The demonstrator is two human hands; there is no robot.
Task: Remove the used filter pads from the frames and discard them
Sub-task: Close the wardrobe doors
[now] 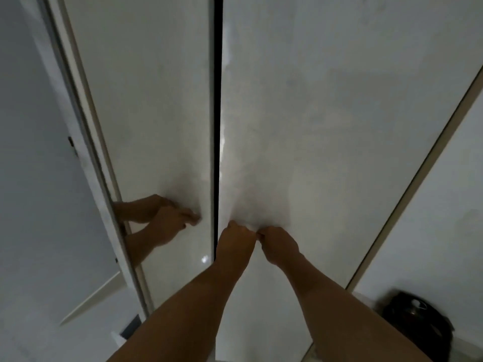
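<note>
A tall white filter pad [326,113] fills the right-hand frame in front of me, matte and slightly puckered near my hands. My left hand [235,242] and my right hand [278,246] sit side by side low on the pad, just right of the dark gap. The fingers of both hands are curled and pinch the pad's surface where they meet. The fingertips are hidden behind the knuckles. The frame's beige edge strip [418,178] runs diagonally along the pad's right side.
A glossy white panel [156,113] stands left of a narrow black gap [217,100] and mirrors my hands. A pale wall lies at far left. A black rounded object [415,322] sits low at the right.
</note>
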